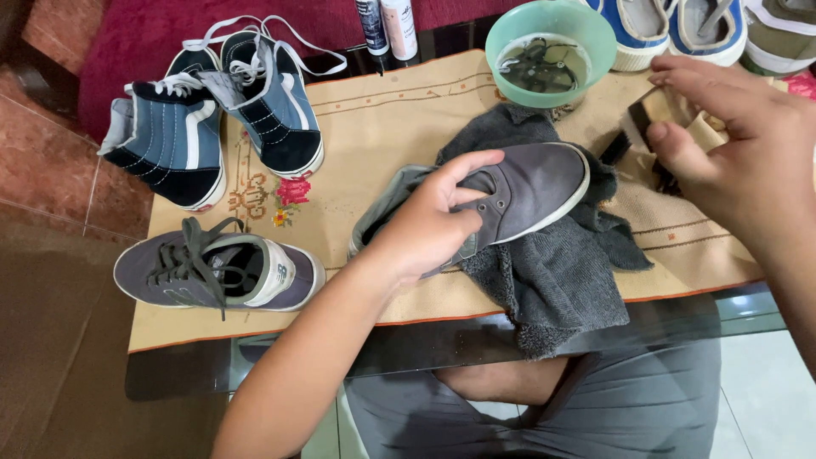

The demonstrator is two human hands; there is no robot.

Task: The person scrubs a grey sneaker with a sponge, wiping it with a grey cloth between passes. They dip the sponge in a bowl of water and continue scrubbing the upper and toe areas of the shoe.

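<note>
My left hand (425, 225) clamped on grey lace-less shoe (531, 189), pressing it onto dark grey towel (561, 272) on table mat (382, 127). My right hand (748, 144) grips brush (646, 127) near green bowl (552, 47).

left hand (429, 223) gripping grey shoe (531, 191), right hand (744, 149) on brush (650, 127)

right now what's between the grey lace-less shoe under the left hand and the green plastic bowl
In the head view, a rumpled dark grey towel fills the stretch between the grey lace-less shoe and the green plastic bowl.
</note>
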